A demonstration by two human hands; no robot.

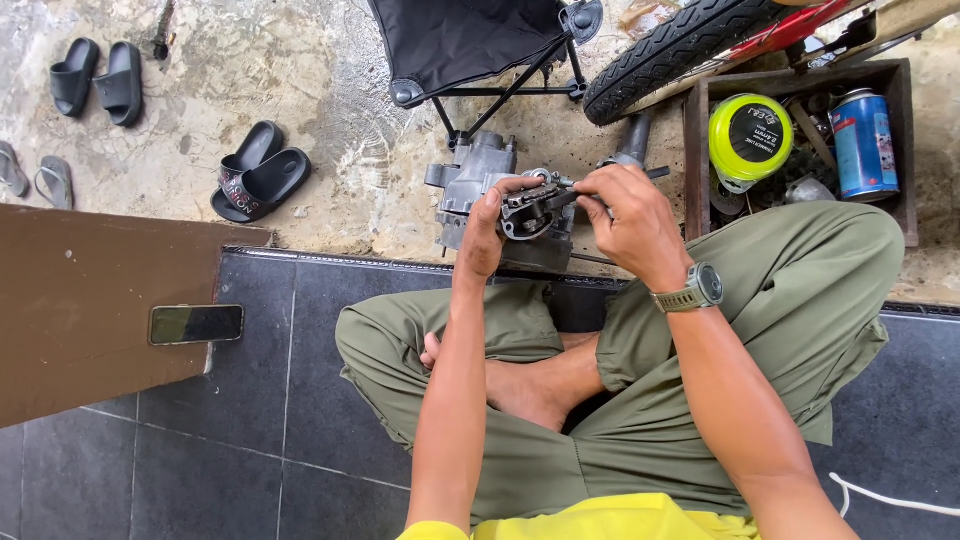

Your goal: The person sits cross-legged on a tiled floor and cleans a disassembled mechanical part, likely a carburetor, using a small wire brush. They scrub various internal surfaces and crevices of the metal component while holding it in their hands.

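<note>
A small dark metal part (528, 208) sat between the two hands, held up above the concrete floor (330, 80) just past the edge of the dark tiled step (300, 300). The left hand (488, 228) was closed around its left side, thumb laid over the top and fingers (520, 186) curled over the upper edge. The right hand (628, 215) met it from the right, its fingertips pinched shut on a thin dark tool (570, 192) whose tip touched the part.

Directly behind the part, one grey engine casing (478, 175) stood on the floor, close to the step's edge. One folding stool (470, 45) with a black fabric seat stood beyond it, and one tyre (690, 45) ran toward the top right. One wooden crate (800, 140) on the right held one round lime-green tin (750, 135) and one blue can (864, 142).

Toward the floor's left edge lay six sandals: two black slides (98, 78), two black ones (260, 172) nearer the step, and two grey ones (35, 175) at the far left. One phone (196, 324) lay on a brown board (80, 300). One wristwatch (692, 290) was on the right wrist.
</note>
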